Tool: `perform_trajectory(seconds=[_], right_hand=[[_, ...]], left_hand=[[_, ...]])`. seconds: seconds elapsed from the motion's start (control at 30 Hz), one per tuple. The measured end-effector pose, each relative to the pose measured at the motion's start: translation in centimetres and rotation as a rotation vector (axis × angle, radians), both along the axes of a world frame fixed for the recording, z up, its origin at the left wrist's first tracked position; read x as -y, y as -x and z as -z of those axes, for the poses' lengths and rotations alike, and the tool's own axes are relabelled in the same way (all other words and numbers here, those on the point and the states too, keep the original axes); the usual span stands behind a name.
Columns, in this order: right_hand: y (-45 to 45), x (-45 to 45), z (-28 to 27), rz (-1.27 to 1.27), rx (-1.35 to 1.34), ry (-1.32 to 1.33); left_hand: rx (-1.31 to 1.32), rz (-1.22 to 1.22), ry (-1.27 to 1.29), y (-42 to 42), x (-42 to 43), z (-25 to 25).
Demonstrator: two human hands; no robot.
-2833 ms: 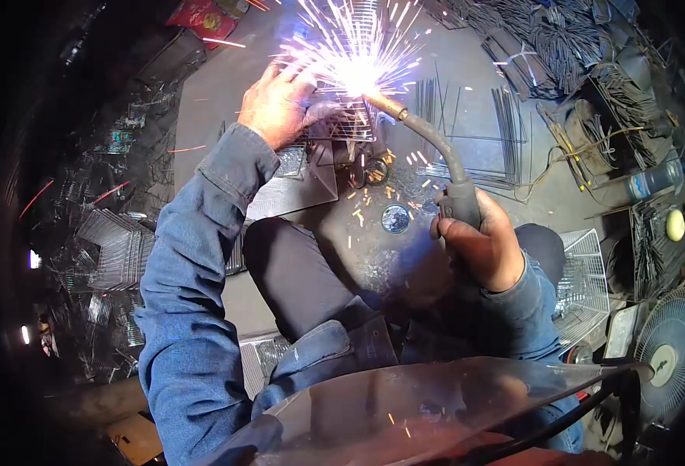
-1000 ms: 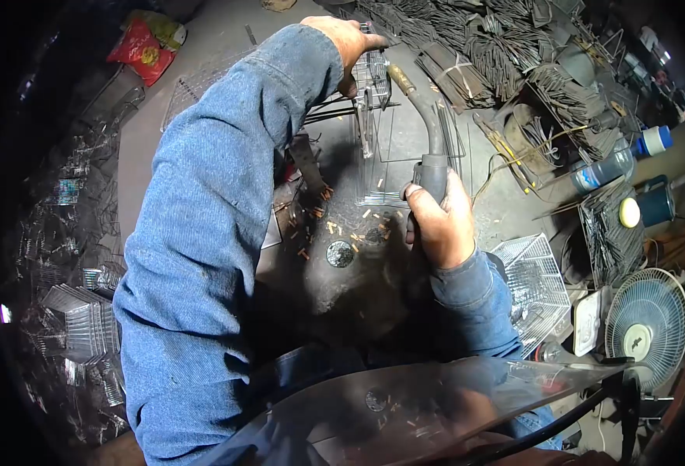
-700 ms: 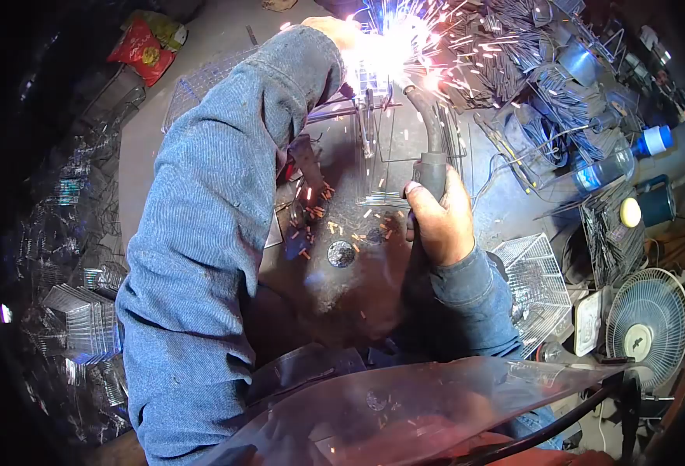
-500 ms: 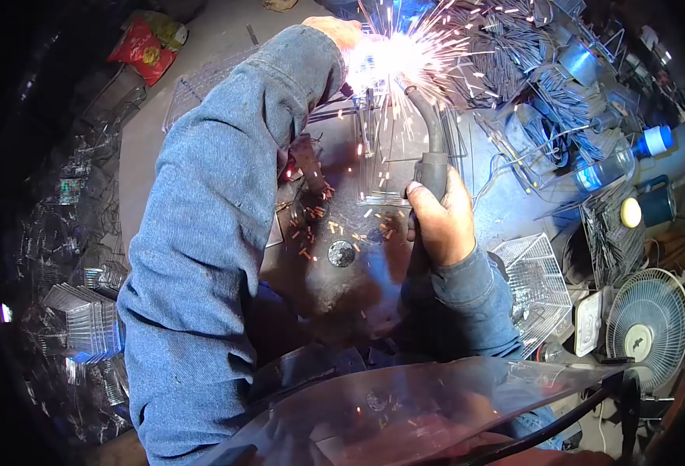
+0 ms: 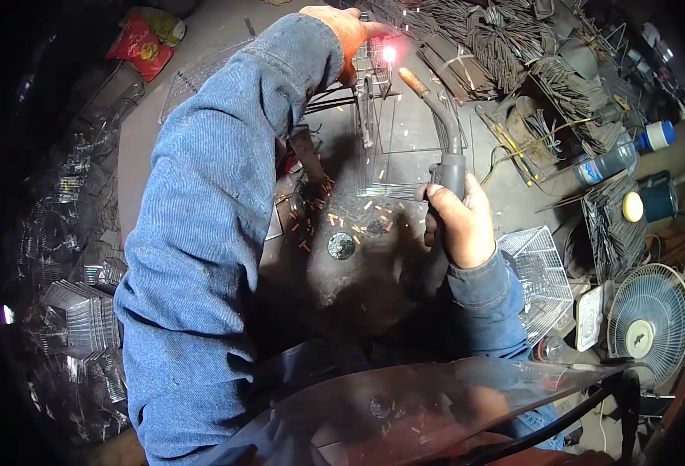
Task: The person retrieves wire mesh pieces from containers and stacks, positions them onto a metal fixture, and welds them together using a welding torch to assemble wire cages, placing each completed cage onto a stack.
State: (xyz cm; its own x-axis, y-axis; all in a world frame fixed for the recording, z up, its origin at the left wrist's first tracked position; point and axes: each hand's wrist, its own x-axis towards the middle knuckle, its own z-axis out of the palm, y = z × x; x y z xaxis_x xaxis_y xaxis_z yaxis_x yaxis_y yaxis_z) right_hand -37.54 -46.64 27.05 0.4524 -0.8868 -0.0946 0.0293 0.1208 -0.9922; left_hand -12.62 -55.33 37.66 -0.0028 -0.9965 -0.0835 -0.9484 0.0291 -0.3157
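My right hand (image 5: 464, 219) is wrapped round the grip of a welding torch (image 5: 447, 128), whose brass-coloured nozzle points up and left. A small red-white glow (image 5: 390, 53) sits just beyond the nozzle, at the right edge of a wire grid piece (image 5: 372, 68). At the top, my left hand (image 5: 345, 33) grips that grid from its left side, the thumb and fingers partly hidden by the wrist and sleeve. Below the grid lie bent wire frames (image 5: 389, 189) on the grey work surface.
Short brown stubs (image 5: 381, 217) lie scattered near a round metal disc (image 5: 341, 246). To the right are a wire basket (image 5: 540, 279), a fan (image 5: 649, 326), a bottle (image 5: 606, 165) and bundled wires (image 5: 505, 46). A clear visor (image 5: 435, 396) crosses the bottom.
The bright arc and spray of sparks have shrunk to a small glow. My right hand and the torch have moved slightly right, away from the grid. My left hand has barely moved.
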Motion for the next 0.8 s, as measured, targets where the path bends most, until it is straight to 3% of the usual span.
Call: perform_trajectory(seconds=[0.37, 0.57, 0.7, 0.8], right_hand=[[0.0, -0.5, -0.1, -0.055, -0.025, -0.116], [-0.1, -0.6, 0.0, -0.040, -0.012, -0.109], [-0.1, -0.5, -0.1, -0.058, -0.037, -0.117], [-0.2, -0.4, -0.2, -0.056, -0.043, -0.131]], left_hand=[[0.046, -0.001, -0.006, 0.1, -0.1, -0.1], [0.029, 0.042, -0.012, -5.7, 4.5, 3.5], [0.062, -0.091, -0.031, -0.9, 1.6, 1.0], [0.082, 0.029, 0.047, -1.4, 0.5, 1.2]])
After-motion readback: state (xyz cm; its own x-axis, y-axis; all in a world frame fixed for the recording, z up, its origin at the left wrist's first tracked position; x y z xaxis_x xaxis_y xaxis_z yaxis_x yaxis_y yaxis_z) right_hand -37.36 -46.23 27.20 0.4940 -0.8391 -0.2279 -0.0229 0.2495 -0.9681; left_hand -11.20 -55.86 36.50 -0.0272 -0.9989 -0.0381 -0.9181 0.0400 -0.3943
